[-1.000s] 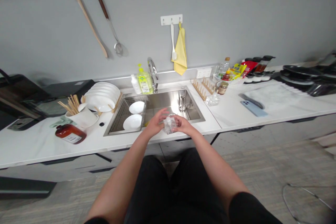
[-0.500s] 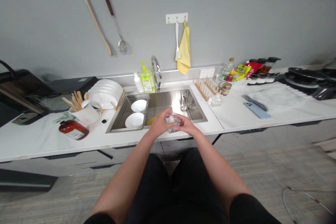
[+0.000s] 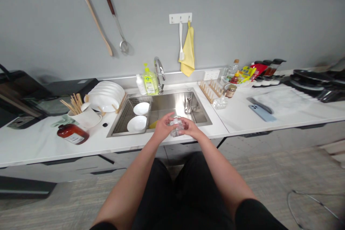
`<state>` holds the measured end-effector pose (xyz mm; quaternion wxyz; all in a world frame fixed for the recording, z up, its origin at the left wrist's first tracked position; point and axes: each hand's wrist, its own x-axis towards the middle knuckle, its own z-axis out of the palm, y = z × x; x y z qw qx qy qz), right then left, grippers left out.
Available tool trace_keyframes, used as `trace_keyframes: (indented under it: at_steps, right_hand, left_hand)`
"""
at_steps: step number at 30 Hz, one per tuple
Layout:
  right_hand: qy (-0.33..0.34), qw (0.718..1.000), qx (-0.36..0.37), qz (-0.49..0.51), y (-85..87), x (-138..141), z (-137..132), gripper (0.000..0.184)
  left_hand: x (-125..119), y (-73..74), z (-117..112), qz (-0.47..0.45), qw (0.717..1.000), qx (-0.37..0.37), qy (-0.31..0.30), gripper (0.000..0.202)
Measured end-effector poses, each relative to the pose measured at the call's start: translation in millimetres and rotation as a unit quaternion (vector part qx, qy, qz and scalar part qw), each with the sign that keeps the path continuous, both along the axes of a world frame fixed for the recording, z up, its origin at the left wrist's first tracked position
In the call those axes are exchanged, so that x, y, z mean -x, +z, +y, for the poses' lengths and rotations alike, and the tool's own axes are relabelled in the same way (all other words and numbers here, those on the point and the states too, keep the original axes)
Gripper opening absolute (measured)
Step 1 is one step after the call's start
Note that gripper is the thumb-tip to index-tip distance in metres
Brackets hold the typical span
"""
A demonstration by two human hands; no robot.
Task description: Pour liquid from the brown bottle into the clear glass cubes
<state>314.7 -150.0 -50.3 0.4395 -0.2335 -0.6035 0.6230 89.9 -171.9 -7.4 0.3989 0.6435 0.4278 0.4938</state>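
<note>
Both my hands are held together over the front edge of the stainless steel sink (image 3: 185, 102). Between them is a clear glass tumbler (image 3: 176, 127), which my left hand (image 3: 162, 127) grips from one side and my right hand (image 3: 190, 128) from the other. A yellow sponge (image 3: 152, 125) lies in the basin just beyond my left hand. Two white bowls (image 3: 137, 123) rest on a wire rack (image 3: 121, 122) in the sink's left side, to the left of my hands.
A chrome faucet (image 3: 159, 73) and a green soap bottle (image 3: 150, 82) stand behind the sink. Left of it are stacked white plates (image 3: 105, 97) and a mug of chopsticks (image 3: 86, 116). A wooden rack (image 3: 211, 91), a phone (image 3: 262, 113) and pans (image 3: 314, 82) are on the right.
The view has shifted and tilted slightly, with the counter now sitting more level. My hands have stayed on the glass at the sink's front edge.
</note>
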Motion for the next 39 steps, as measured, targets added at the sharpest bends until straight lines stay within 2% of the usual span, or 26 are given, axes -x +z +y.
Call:
trace_keyframes:
  at_steps: [4,8,11,12,14,16,17,19,21,25,28,31,34,39]
  right_hand:
    - [0.006,1.000,0.010,0.002,-1.4,-0.2,0.7,0.083]
    - [-0.004,1.000,0.012,-0.010,-4.2,1.7,2.5,0.086]
    - [-0.028,0.999,0.003,-0.022,-6.5,1.5,3.5,0.087]
    - [-0.042,0.999,-0.001,-0.027,-7.2,1.3,4.0,0.086]
    - [-0.080,0.996,-0.009,-0.037,-8.3,1.2,5.1,0.082]
    - [-0.126,0.991,-0.016,-0.046,-8.9,1.8,6.4,0.081]
    - [-0.152,0.987,-0.018,-0.048,-9.1,1.9,6.8,0.081]
    - [-0.217,0.974,-0.024,-0.055,-9.1,-0.1,6.5,0.082]
    - [-0.300,0.950,-0.048,-0.070,-8.2,-8.1,3.9,0.079]
    - [-0.459,0.871,-0.113,-0.135,-2.6,-49.5,-3.9,0.070]
    - [-0.547,0.808,-0.102,-0.196,2.5,-97.0,-3.7,0.070]
    - [-0.617,0.750,-0.066,-0.228,3.5,-146.9,4.9,0.079]
    - [-0.650,0.725,-0.042,-0.223,0.0,-190.1,17.5,0.085]
    - [-0.659,0.721,-0.006,-0.213,-7.7,-233.2,36.8,0.083]
  left_hand:
    - [9.0,4.3,-0.8,0.010,0.998,0.005,-0.059,0.083]
    - [13.5,3.1,-6.2,0.046,0.996,-0.008,-0.071,0.081]
    - [32.6,-4.0,-12.5,0.067,0.994,-0.055,-0.063,0.085]
    - [44.7,-7.0,-14.6,0.084,0.993,-0.072,-0.039,0.084]
    - [75.4,-13.1,-18.0,0.151,0.982,-0.101,0.059,0.070]
    - [107.2,-18.7,-20.1,0.243,0.948,-0.116,0.169,0.054]
    - [120.5,-21.0,-20.6,0.282,0.931,-0.116,0.202,0.051]
    - [137.9,-24.5,-20.8,0.339,0.904,-0.114,0.233,0.049]
    - [143.0,-26.8,-20.4,0.375,0.891,-0.118,0.229,0.050]
    - [136.2,-30.5,-19.4,0.408,0.883,-0.125,0.196,0.049]
    - [134.1,-32.7,-19.8,0.411,0.883,-0.128,0.187,0.047]
    - [136.0,-33.0,-21.0,0.401,0.886,-0.129,0.192,0.045]
    - [137.3,-32.8,-21.6,0.392,0.890,-0.124,0.197,0.044]
    - [137.5,-35.0,-20.9,0.391,0.890,-0.121,0.200,0.042]
